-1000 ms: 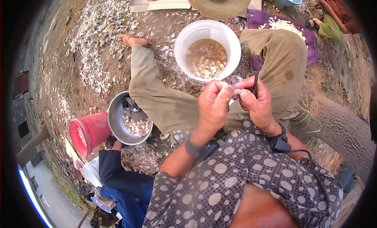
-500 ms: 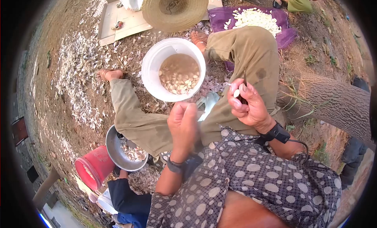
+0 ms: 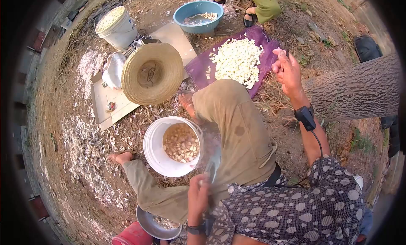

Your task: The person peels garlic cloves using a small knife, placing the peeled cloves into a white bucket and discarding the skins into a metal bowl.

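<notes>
My right hand (image 3: 289, 74) reaches out beside the purple mesh cloth (image 3: 265, 40), fingers closed around a small knife (image 3: 287, 53) whose dark tip points up. On the cloth lies a pile of peeled garlic cloves (image 3: 239, 61). Near my lap my left hand (image 3: 198, 192) is closed and blurred by motion; whatever is in its fingers cannot be made out. Just beyond it, between my legs, stands a white bucket (image 3: 152, 150) holding garlic cloves (image 3: 182, 145) in brownish water.
A straw hat (image 3: 137, 76) rests by flattened cardboard (image 3: 101, 105). Behind are a white pail (image 3: 120, 36) and a blue basin (image 3: 186, 23). A metal bowl (image 3: 148, 224) and red bucket (image 3: 131, 235) sit lower left. A tree trunk (image 3: 355, 91) lies right; another person's foot (image 3: 249, 17) shows beyond.
My right hand has moved away from my lap towards the purple cloth; the clove seen in it before no longer shows. My left hand stays near my lap. The view has shifted.
</notes>
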`<state>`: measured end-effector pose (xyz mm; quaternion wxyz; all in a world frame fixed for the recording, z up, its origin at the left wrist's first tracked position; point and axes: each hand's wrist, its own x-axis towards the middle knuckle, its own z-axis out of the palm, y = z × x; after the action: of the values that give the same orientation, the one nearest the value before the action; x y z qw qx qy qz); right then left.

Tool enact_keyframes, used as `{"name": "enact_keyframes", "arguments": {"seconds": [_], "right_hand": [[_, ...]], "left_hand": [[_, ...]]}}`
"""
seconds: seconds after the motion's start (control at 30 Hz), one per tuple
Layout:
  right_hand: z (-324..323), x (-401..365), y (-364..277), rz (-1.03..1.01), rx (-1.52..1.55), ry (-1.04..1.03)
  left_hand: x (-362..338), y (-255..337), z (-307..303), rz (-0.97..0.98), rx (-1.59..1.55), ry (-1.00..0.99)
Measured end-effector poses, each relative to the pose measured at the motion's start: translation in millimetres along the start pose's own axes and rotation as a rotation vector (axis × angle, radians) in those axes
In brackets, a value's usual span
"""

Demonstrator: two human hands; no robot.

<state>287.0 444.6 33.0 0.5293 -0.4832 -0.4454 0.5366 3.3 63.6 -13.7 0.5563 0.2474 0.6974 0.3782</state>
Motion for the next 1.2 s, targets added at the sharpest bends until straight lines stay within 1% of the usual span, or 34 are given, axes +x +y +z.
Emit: {"name": "enact_keyframes", "arguments": {"seconds": [0.03,0.1,0.17,0.27,0.37,0.4,0.43,0.47,0.53,0.57,0.6,0.7,0.73,0.83,0.87,0.97,1.0,1.1,1.13,1.2], "right_hand": [[-4,-8,0,-0.023,0.031,0.004],[-13,-29,2,-0.067,0.085,0.019],[-14,-57,9,-0.021,0.154,0.042],[-2,-101,20,0.0,0.212,0.041],[21,-136,18,-0.031,0.225,-0.02],[32,-148,16,-0.025,0.23,-0.054],[45,-166,14,0.008,0.238,-0.103],[55,-178,11,0.039,0.222,-0.187],[78,-202,15,0.111,0.196,-0.32],[88,-213,18,0.127,0.182,-0.378],[95,-223,21,0.18,0.179,-0.46],[115,-252,30,0.279,0.096,-0.658],[121,-260,26,0.325,0.015,-0.711],[137,-281,33,0.404,-0.065,-0.856],[143,-286,37,0.409,-0.087,-0.9],[154,-298,52,0.337,-0.209,-0.984],[159,-303,52,0.347,-0.209,-0.965],[166,-311,56,0.091,-0.34,-1.032],[168,-312,56,0.033,-0.377,-1.059],[173,-314,55,-0.085,-0.45,-1.114]], "left_hand": [[-4,3,1,-0.038,-0.104,-0.013],[-5,-3,0,-0.045,-0.219,-0.044],[-6,-12,-1,-0.041,-0.327,-0.09],[-13,0,-4,-0.157,-0.343,-0.055],[-14,-9,-9,-0.083,-0.398,-0.058],[-14,-11,-7,-0.052,-0.417,-0.018],[-17,-3,-5,-0.083,-0.446,0.021],[-18,-5,-5,-0.067,-0.463,0.038],[-22,8,0,-0.107,-0.522,0.135],[-20,-10,0,-0.054,-0.558,0.151],[-21,-16,2,0.018,-0.572,0.172],[-22,-34,-2,0.004,-0.721,0.295],[-23,-36,-5,0.008,-0.735,0.341],[-30,-43,-13,0.022,-0.814,0.326],[-30,-47,-15,0.07,-0.812,0.315],[-36,-43,-18,0.059,-1.014,0.228],[-38,-44,-19,0.068,-1.031,0.167],[-40,-47,-16,0.057,-1.104,0.082],[-40,-51,-14,0.047,-1.138,0.073],[-41,-50,-14,0.111,-1.162,0.028]]}}
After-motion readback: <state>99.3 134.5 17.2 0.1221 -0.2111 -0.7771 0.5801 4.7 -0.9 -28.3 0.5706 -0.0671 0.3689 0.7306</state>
